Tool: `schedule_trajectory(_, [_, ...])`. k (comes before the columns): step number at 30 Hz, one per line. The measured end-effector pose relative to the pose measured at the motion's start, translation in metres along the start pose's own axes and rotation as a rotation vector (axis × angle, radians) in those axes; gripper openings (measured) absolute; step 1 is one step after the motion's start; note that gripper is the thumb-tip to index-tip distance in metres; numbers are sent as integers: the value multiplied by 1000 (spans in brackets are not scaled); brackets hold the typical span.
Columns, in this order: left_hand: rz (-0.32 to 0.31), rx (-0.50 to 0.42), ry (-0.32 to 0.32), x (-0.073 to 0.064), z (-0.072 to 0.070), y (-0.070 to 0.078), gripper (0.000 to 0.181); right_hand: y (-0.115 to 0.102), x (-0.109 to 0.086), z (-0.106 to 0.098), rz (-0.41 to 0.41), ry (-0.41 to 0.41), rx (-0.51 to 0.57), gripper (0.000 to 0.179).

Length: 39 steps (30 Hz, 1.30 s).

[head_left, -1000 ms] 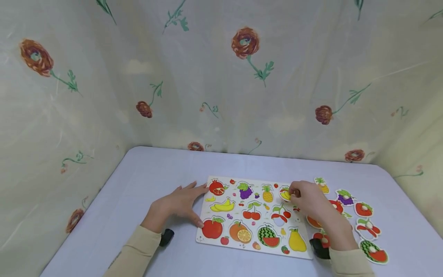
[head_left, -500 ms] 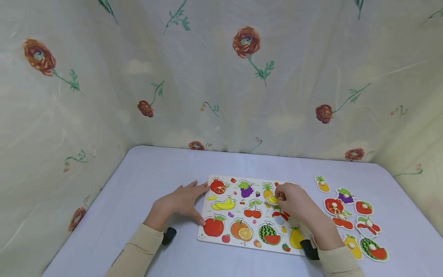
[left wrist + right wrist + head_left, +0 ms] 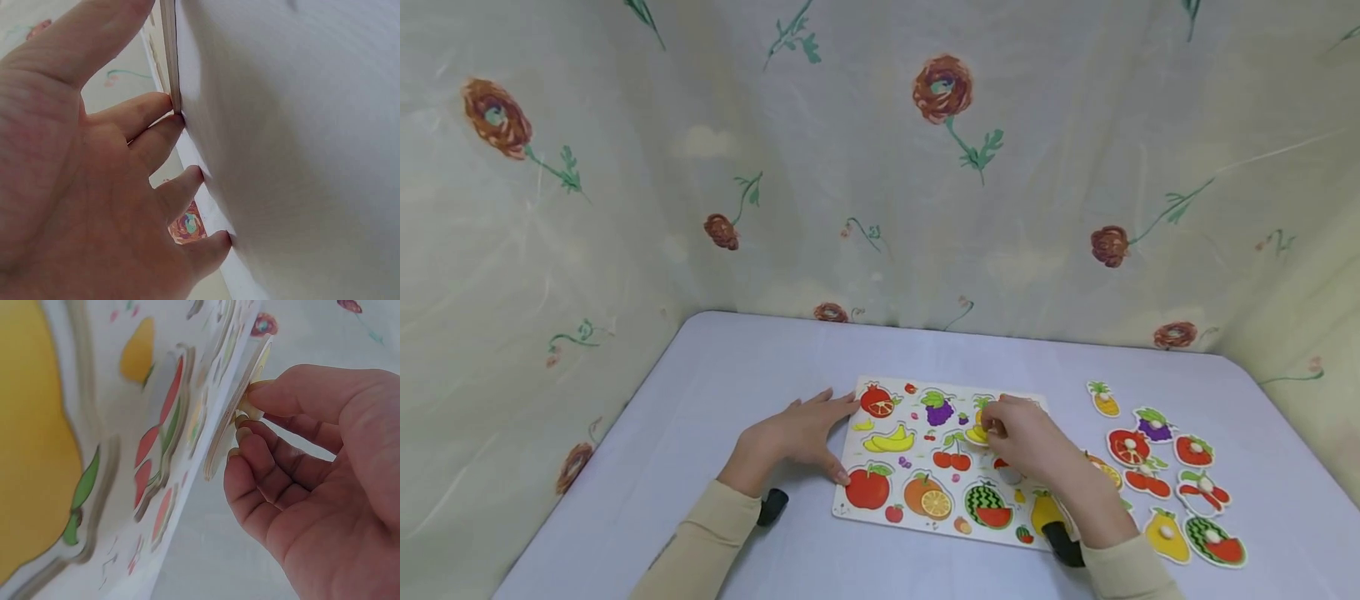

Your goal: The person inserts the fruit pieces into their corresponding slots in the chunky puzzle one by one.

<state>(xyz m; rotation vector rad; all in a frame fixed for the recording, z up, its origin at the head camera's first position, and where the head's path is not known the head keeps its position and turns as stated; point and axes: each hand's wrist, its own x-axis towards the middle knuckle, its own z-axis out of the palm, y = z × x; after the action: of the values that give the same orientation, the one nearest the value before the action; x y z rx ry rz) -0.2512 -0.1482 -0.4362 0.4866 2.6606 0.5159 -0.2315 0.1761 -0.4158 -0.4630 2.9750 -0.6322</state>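
Fruit puzzle board [image 3: 859, 458], recessed; banana piece [image 3: 976, 435] above it, knob [image 3: 252, 410] pinched by right hand [image 3: 1032, 435]. Left hand [image 3: 799, 433], fingers spread, at board's left edge; loose fruit pieces [image 3: 1126, 448] off right edge.

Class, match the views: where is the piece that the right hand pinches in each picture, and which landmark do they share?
Head: the piece is low, right of centre, partly hidden by the right hand.
Left wrist: not in it.
Right wrist: edge-on, just above and right of centre.
Shared landmark: the board, at the top in left wrist.
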Motion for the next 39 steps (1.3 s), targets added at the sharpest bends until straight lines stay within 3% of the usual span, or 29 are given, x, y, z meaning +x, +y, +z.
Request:
schedule_trajectory(21, [29, 32, -30, -2, 2, -4, 106, -36, 5, 16, 3, -36, 32, 11])
schedule_trajectory(39, [34, 51, -10, -2, -1, -2, 106, -52, 10, 26, -38, -31, 30, 12])
